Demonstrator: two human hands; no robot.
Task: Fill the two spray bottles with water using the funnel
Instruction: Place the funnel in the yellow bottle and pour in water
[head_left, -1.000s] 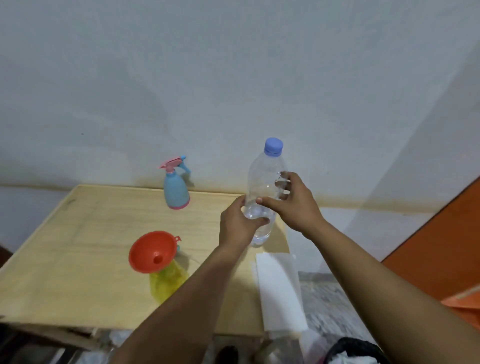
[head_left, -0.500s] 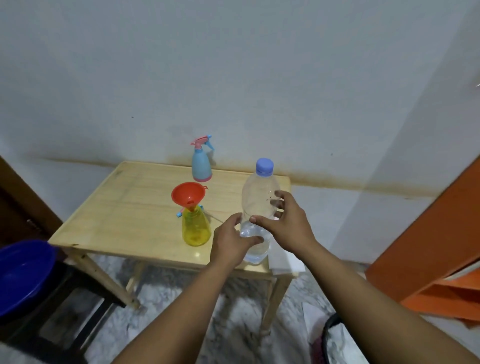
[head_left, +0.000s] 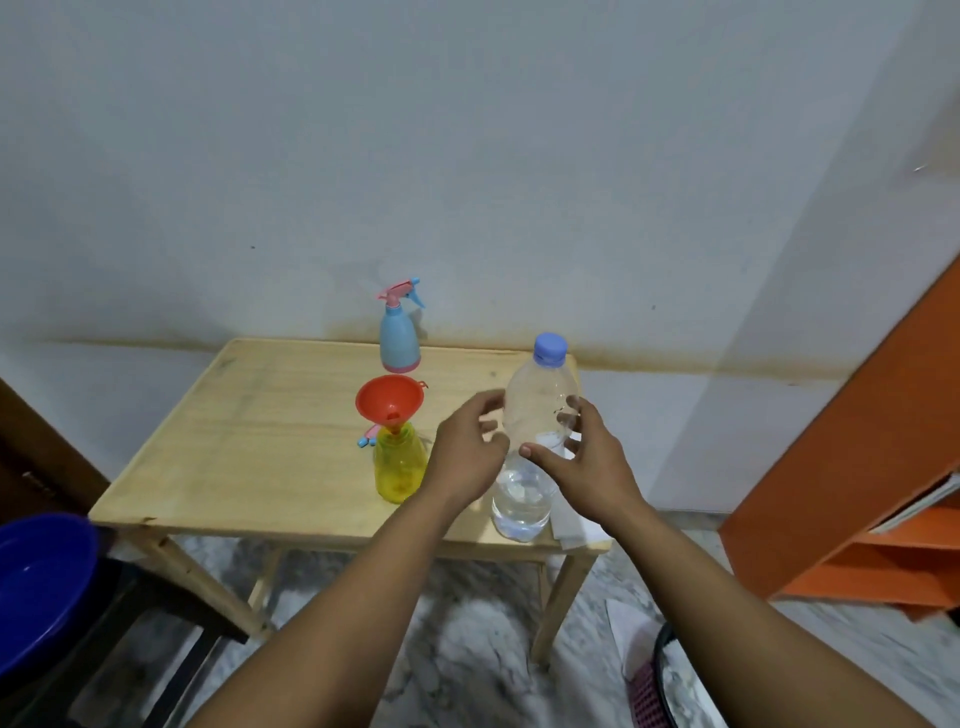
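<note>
The clear water bottle (head_left: 530, 447) with a blue cap stands upright near the front right corner of the wooden table (head_left: 260, 415), water only in its lower part. The left hand (head_left: 467, 457) and the right hand (head_left: 587, 462) are on either side of it – fingers loosely spread, gripping nothing. The orange funnel (head_left: 388, 399) sits in the yellow spray bottle (head_left: 400, 467); the blue spray bottle (head_left: 399, 338) stands behind, near the wall.

Blue basin (head_left: 41, 587) lower left; orange shelf (head_left: 878, 499) at right.
</note>
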